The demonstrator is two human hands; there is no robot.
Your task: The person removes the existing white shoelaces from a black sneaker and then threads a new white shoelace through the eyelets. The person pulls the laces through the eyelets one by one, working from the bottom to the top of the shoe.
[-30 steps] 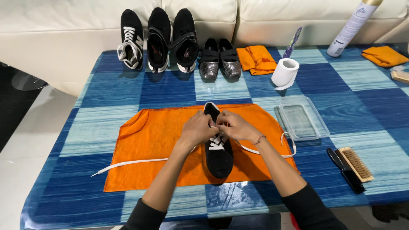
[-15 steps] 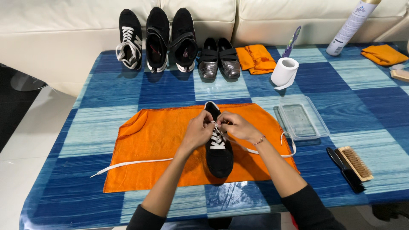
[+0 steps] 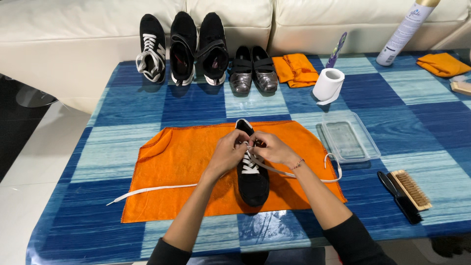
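The black shoe point(image 3: 252, 176) lies on the orange cloth point(image 3: 186, 167) at mid-desk point(image 3: 147, 118), long axis running straight away from the person, toe at the far end. Both hands meet over the lacing at the shoe's middle. The left hand point(image 3: 228, 154) has its grip pinched together on the white lace point(image 3: 157, 189); the right hand point(image 3: 272, 147) is likewise closed on the lace. Neither hand is nearer. One loose end trails left across the cloth, the other loops right toward the clear tray point(image 3: 348, 140).
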